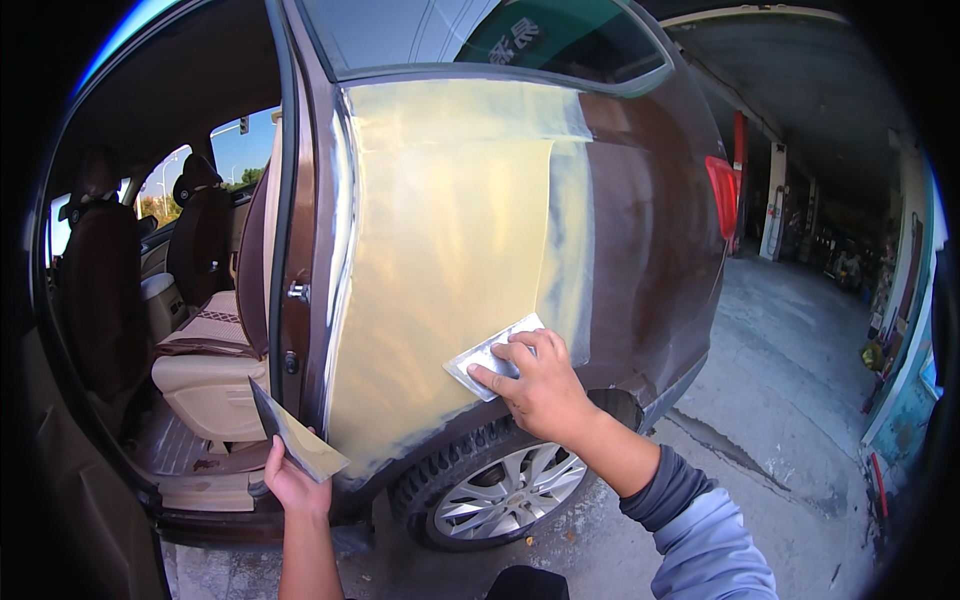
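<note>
My right hand (548, 392) grips a flat, pale putty spreader (466, 367) with thumb and fingers, its blade laid against the car's rear side panel above the wheel. Yellowish putty (440, 230) covers much of that panel, with a raised edge running down its right side and thin smears round the border. Lower left, my left hand (298, 488) holds a thin, dark mixing board (285, 425) tilted up, with the same yellowish putty on its lower part. The board stands apart from the panel, close to the open door frame.
Below the panel is the rear wheel (515, 500) with silver spokes. The doorway at left shows a beige seat (208, 395) and a metal door striker (298, 292). Brown paint and a red tail light (722, 195) lie to the right, beyond them a concrete garage floor (780, 330).
</note>
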Available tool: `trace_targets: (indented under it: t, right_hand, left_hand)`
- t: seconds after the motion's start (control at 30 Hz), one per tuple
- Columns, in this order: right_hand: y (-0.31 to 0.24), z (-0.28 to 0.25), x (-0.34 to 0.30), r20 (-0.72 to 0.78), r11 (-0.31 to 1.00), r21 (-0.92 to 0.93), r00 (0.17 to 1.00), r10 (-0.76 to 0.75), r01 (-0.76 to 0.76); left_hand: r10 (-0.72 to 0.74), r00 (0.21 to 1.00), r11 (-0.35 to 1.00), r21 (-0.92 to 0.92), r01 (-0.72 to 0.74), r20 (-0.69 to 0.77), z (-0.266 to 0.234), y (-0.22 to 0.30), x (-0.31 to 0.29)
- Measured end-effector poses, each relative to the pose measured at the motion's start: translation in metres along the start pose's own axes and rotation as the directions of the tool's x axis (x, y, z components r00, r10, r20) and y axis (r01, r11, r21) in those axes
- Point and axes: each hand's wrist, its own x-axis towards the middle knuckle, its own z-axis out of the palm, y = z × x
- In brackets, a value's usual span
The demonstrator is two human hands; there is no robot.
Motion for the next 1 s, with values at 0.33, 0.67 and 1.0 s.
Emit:
trace_targets:
  t: [0.33, 0.67, 1.0]
  right_hand:
    - [-0.012, 0.003, -0.042, 0.133, 1.000, -0.015, 0.991, -0.008, 0.010]
    - [0.012, -0.027, -0.061, 0.063, 0.996, -0.013, 0.994, 0.090, -0.090]
    - [0.161, -0.071, 0.082, -0.521, 0.938, -0.031, 0.807, 0.279, -0.344]
  left_hand:
    - [-0.018, 1.000, 1.000, -0.008, 0.018, 0.002, 0.000, 0.000, 0.001]
    - [-0.050, 0.998, 0.999, 0.008, 0.051, -0.031, -0.005, 0.002, 0.006]
    - [-0.050, 0.999, 0.998, 0.043, 0.049, 0.021, -0.009, 0.001, 0.011]
